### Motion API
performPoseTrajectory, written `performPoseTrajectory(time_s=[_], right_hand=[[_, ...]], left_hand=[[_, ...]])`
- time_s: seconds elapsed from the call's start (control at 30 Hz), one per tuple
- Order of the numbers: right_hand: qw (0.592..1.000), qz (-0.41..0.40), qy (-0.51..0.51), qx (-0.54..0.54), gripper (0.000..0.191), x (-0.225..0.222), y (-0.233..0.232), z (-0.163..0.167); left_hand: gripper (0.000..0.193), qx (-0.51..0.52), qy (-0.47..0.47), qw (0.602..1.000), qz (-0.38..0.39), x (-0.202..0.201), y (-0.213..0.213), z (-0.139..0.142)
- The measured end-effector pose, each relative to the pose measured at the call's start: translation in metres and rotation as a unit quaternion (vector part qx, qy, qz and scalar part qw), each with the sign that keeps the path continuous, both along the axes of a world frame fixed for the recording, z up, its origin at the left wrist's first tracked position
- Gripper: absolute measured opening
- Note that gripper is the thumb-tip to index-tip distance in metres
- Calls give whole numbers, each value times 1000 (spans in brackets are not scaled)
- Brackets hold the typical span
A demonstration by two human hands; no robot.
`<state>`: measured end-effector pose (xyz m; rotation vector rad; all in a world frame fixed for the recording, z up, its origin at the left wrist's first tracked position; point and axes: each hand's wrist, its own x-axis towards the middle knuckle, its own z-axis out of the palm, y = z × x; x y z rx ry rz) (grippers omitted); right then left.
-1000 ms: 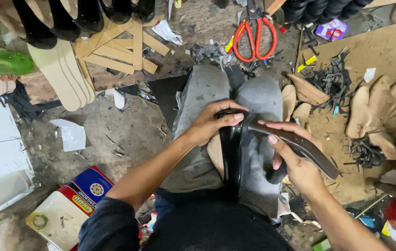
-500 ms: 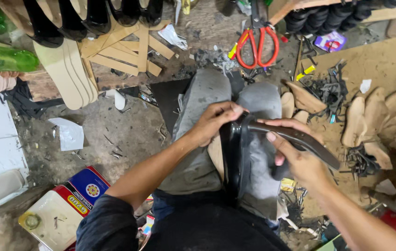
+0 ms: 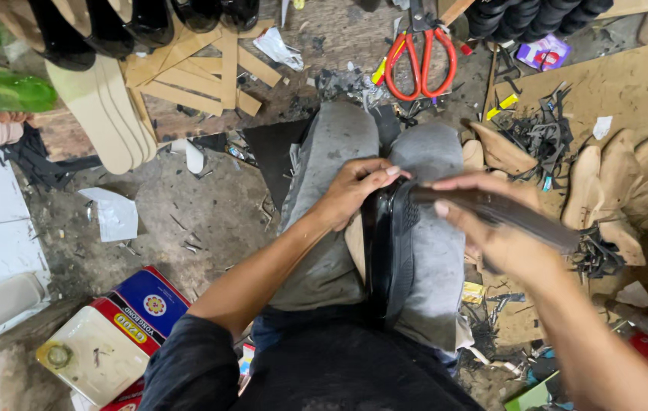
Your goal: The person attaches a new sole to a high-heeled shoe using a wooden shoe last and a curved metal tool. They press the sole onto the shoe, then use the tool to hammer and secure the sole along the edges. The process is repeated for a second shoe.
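**Shoe on my lap, strap in hand**

The black shoe (image 3: 389, 251) stands on edge between my thighs. My left hand (image 3: 354, 190) pinches its top edge, fingers curled shut on it. My right hand (image 3: 491, 228) is closed around a dark strap (image 3: 506, 215), which runs from the shoe out to my right. Red scissors (image 3: 419, 61) lie on the floor beyond my knees.

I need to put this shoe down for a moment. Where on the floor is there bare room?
The barest patch is the grey floor left of the knees, bordered by the white paper scrap, the pale insoles and the red-and-blue tin. To the right it is crowded: wooden lasts and black offcuts.
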<state>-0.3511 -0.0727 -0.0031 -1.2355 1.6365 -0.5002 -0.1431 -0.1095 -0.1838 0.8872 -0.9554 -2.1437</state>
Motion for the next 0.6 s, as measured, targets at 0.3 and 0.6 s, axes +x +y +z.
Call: performPoseTrajectory(time_s=[0.3, 0.6], right_hand=[[972, -110, -205, -35, 28, -3, 41, -1], [794, -132, -559, -200, 33, -3, 147, 16]], left_hand=[[32, -14, 24, 999, 27, 3, 23, 50], [20, -501, -95, 855, 93, 30, 73, 202]])
